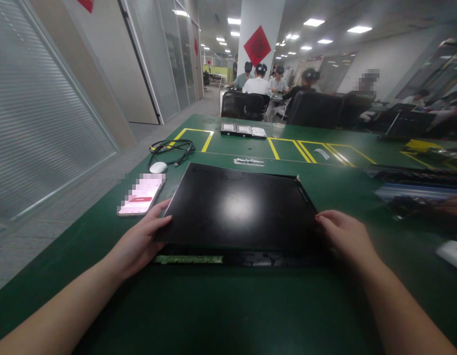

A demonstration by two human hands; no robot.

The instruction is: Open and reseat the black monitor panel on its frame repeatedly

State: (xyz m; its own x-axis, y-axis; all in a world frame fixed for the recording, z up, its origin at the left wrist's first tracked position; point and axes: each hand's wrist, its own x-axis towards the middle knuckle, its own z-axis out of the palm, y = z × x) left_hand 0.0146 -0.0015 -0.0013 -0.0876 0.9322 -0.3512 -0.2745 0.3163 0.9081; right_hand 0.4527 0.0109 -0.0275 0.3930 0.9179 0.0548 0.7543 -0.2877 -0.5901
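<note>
A glossy black display panel (213,212) is tilted over a black frame (280,258) on the green table. My left hand (141,239) grips the panel's left edge, thumb on top and fingers beneath. At the opposite side my right hand (342,231) pinches near the right edge; whether its fingertips hold the panel or the frame's rim is hard to tell. A narrow green circuit board (189,259) shows along the frame's near side, below the panel's front edge. The frame's far right corner sticks out from behind the panel.
Left of the panel lie a lit phone (141,197), a white mouse (158,167) and a coiled black cable (172,150). Several drives (243,130) sit farther back near yellow tape. At right are blurred dark parts, another person's hand (455,204) and a white object (452,254).
</note>
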